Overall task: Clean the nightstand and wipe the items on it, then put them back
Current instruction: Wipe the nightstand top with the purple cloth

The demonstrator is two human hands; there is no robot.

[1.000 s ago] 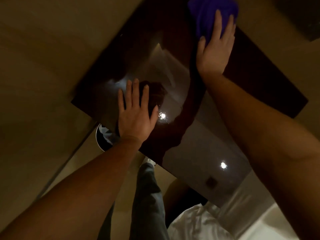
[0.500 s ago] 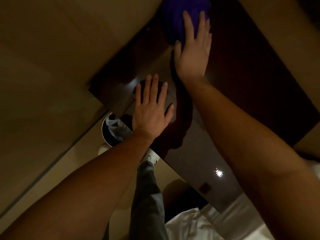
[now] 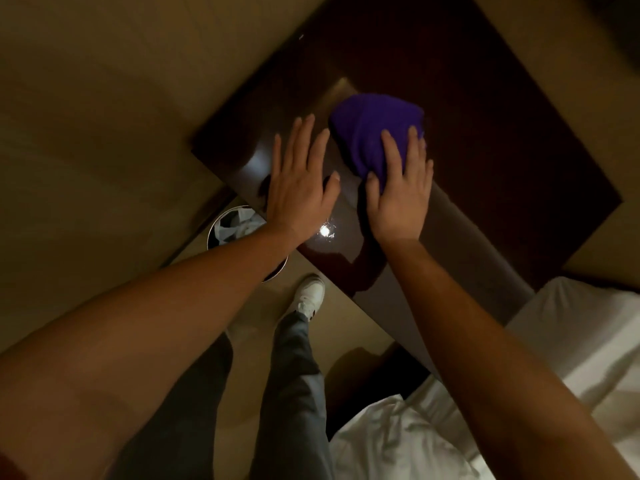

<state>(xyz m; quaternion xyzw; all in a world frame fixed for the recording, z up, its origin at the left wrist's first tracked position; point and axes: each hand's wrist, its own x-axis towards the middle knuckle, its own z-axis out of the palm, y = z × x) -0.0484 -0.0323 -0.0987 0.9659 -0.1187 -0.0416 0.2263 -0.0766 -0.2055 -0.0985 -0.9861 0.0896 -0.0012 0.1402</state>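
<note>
The glossy dark-brown nightstand top (image 3: 485, 126) fills the upper middle of the head view, with nothing standing on it. A bunched purple cloth (image 3: 367, 126) lies on it near the front left part. My right hand (image 3: 398, 188) presses flat on the cloth's near edge, fingers straight and spread. My left hand (image 3: 298, 181) rests flat on the bare top just left of the cloth, fingers straight. The two hands are close together and do not touch.
A round waste bin (image 3: 232, 225) with a white liner stands on the floor by the nightstand's left corner. White bedding (image 3: 571, 341) lies at the right and bottom. My leg and white shoe (image 3: 310, 296) are in front of the nightstand. Beige walls surround it.
My right hand has dragged the purple cloth from the far part of the top back toward me, beside my left hand. The left hand has stayed flat on the top.
</note>
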